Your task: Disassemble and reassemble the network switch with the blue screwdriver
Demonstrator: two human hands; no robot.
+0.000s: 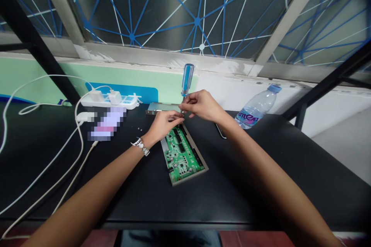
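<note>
A screwdriver [188, 79] with a clear blue handle stands nearly upright, tip down, over the far end of a green circuit board [182, 158]. The board sits in a shallow metal tray-like casing [203, 169]. My right hand [204, 105] is closed, its fingertips pinching the shaft just below the handle. Lower down, my left hand [165, 125] is closed with thumb and fingers together at the shaft's lower part, above the board. The very tip and whatever lies under it are mostly hidden by my fingers.
Behind the board lies a flat metal cover [164, 108]. Tiny screws [140, 129] lie left of my left hand. Further left are a power strip [127, 101], a pixelated phone [108, 123] and white cables [82, 142]. A water bottle [255, 110] stands tilted-looking at right.
</note>
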